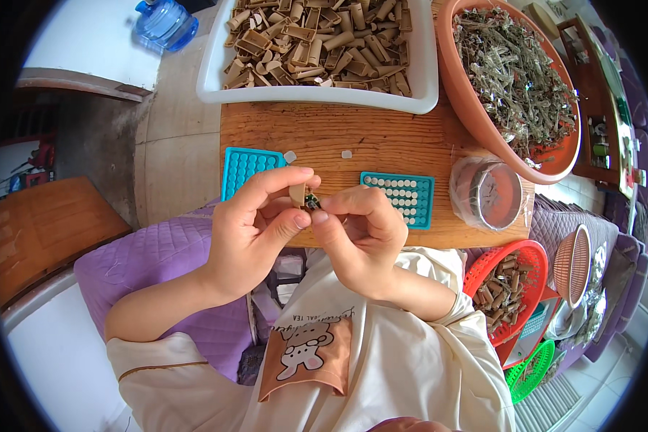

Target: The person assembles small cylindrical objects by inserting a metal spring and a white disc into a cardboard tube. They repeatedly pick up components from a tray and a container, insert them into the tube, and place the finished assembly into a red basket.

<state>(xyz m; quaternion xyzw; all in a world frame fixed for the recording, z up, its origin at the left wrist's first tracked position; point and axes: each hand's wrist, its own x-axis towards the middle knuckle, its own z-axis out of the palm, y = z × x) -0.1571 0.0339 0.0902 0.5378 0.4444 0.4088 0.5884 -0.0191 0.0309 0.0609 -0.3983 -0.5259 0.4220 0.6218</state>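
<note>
Both hands pinch 1 small tan piece [297,193] above the tabletop's [338,137] near edge: left hand [255,230] and right hand [360,237] closed on it. It looks light, stiff, brittle; best held by its sides.

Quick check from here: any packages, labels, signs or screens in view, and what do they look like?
Clear plastic bag: on the wooden table, right, holding a round container.
Printed patch: on the cream shirt, brown with a cartoon bear.
Blue water bottle: floor, top left.
No screens or signs.
</note>
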